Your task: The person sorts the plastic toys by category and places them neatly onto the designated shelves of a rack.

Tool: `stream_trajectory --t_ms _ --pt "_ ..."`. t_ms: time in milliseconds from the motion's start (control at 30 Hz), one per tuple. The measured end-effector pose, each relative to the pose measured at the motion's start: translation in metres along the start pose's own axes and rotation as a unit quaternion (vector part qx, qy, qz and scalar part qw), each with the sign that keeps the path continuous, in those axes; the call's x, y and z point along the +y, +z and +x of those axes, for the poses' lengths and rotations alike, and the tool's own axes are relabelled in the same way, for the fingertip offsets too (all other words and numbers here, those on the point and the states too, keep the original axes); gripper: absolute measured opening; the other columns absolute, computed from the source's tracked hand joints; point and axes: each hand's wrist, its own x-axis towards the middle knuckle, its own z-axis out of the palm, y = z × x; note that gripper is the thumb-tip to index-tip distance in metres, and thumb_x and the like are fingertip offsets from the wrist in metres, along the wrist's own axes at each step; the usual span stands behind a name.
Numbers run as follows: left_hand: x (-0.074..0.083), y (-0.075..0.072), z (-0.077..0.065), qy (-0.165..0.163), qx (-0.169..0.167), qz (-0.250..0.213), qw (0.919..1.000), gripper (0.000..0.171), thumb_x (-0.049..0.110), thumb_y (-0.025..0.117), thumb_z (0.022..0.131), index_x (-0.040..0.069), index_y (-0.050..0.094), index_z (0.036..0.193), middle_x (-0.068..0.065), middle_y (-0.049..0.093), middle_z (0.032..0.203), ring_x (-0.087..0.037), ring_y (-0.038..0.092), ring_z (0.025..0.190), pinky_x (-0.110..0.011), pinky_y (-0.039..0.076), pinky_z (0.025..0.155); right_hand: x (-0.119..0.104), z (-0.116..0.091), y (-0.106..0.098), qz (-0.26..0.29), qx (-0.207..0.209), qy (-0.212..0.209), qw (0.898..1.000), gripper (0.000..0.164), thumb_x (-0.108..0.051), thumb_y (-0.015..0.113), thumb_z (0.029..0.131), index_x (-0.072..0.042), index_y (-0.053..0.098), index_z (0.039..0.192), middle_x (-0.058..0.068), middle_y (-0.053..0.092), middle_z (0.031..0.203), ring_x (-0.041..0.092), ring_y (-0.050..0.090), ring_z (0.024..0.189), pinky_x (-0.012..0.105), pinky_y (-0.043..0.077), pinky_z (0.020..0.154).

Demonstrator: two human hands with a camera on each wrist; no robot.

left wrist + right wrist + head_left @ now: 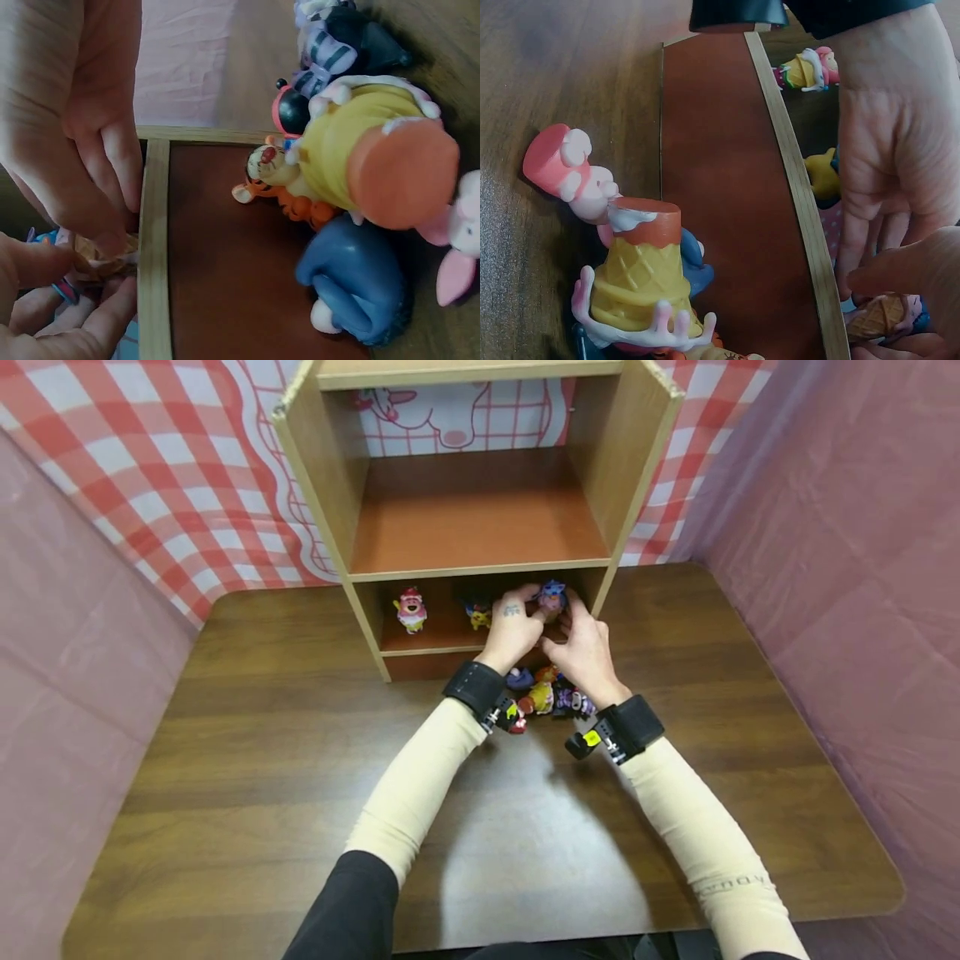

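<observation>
A small figurine (552, 594) with a blue top and a waffle-cone body sits between both hands at the right end of the lower shelf. My left hand (512, 628) pinches it from the left with thumb and fingers. From the right, my right hand (587, 652) curls its fingers and thumb around it. In the right wrist view the cone body (877, 316) lies sideways, partly covered by fingers. A yellow-and-blue figurine (477, 615) stands just left of my left hand. Further left is a pink bear figurine (410, 610) with a red top.
The wooden shelf unit (480, 572) stands at the table's back. Several figurines lie before its base, among them an upturned yellow cone figurine (634, 277), a blue one (360, 281), an orange tiger (281, 187) and a pink-and-white one (574, 169).
</observation>
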Motion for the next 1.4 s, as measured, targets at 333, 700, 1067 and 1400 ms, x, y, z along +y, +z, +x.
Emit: stream_trajectory --t_ms 333,700,1067,1400 --pt "-0.01 0.007 -0.006 -0.025 -0.015 -0.027 0.9992 0.056 0.014 0.071 0.095 0.0 0.049 0.144 -0.014 0.073 0.124 -0.023 0.07 0.114 -0.026 0.052 0.098 0.003 -0.005 0.005 0.027 0.027 0.004 0.999 0.077 0.007 0.064 0.081 0.012 0.031 0.151 0.031 0.049 0.147 0.04 0.055 0.132 0.043 0.048 0.108" --pt "-0.016 -0.001 -0.039 0.018 -0.012 -0.129 0.9913 0.055 -0.003 0.067 0.092 -0.007 0.045 0.142 -0.025 0.062 0.131 -0.032 0.067 0.116 -0.023 0.054 0.096 0.004 -0.019 -0.002 0.036 0.048 0.036 0.998 0.069 0.002 0.067 0.086 0.014 0.036 0.147 0.037 0.046 0.147 0.042 0.052 0.136 0.043 0.045 0.111" --pt "-0.019 -0.009 -0.06 0.075 -0.184 0.121 0.9725 0.021 0.019 0.07 0.093 0.006 0.068 0.109 -0.008 0.072 0.102 -0.019 0.066 0.093 -0.028 0.053 0.082 0.02 -0.04 -0.01 0.055 0.128 -0.054 0.989 0.034 0.01 0.064 0.087 0.007 0.063 0.121 0.02 0.075 0.098 0.01 0.068 0.08 0.008 0.05 0.067" --pt "-0.02 0.006 -0.075 0.115 -0.236 0.269 0.9264 0.04 0.032 0.08 0.087 0.012 0.071 0.121 -0.01 0.065 0.107 -0.023 0.064 0.098 -0.035 0.055 0.085 0.03 -0.053 -0.007 0.04 0.098 -0.029 0.994 0.03 0.004 0.065 0.088 0.005 0.065 0.117 0.018 0.074 0.091 -0.01 0.06 0.071 0.007 0.049 0.065"
